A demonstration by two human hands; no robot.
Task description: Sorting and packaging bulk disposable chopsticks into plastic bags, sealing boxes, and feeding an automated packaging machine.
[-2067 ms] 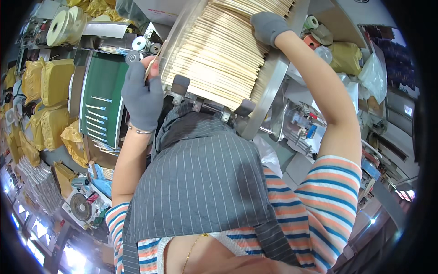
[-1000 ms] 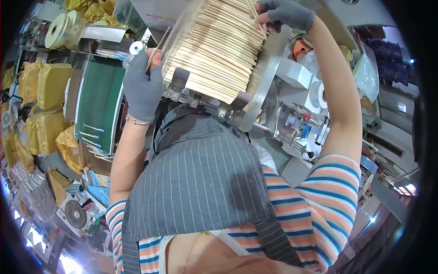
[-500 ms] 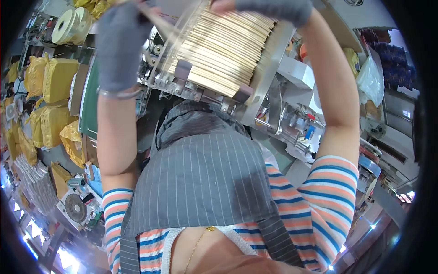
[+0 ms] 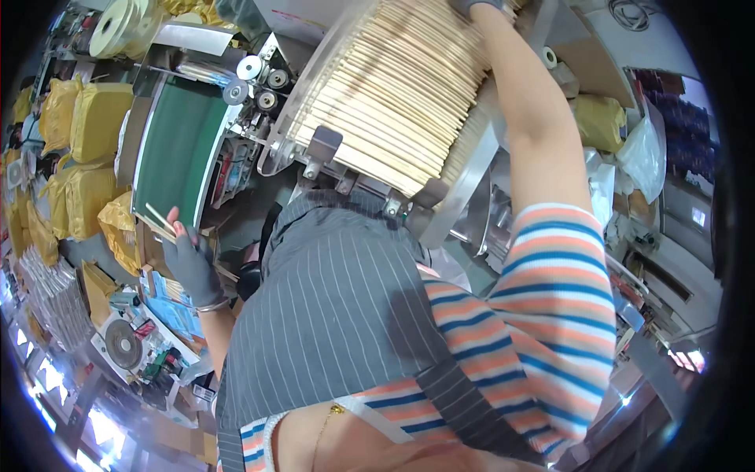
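Wooden sticks (image 4: 393, 94), pale and thin, lie packed side by side in a slanted metal hopper (image 4: 464, 181) at the top centre of the view, filling it almost to its lower lip. My right hand (image 4: 476, 6) reaches up to the far top edge of that stack; only a sliver of its grey glove shows before the picture cuts it off, so I cannot tell whether its fingers are closed on anything. My bare right forearm runs down from there across the right end of the sticks to a sleeve striped in orange, white and blue.

My left hand (image 4: 189, 263), also in a grey fingerless glove, is low on the left, well apart from the hopper. Its fingers are curled shut around a single loose stick (image 4: 161, 220), which pokes up and to the left out of the fist. The hand sits just below the near end of a green conveyor belt (image 4: 177, 149), which runs away from me beside small silver rollers (image 4: 255, 79).

A grey pinstriped apron (image 4: 338, 315) fills the middle of the view. Yellow sacks (image 4: 86, 149) are stacked along the left edge, and a roll of pale tape (image 4: 118, 27) sits at the upper left.
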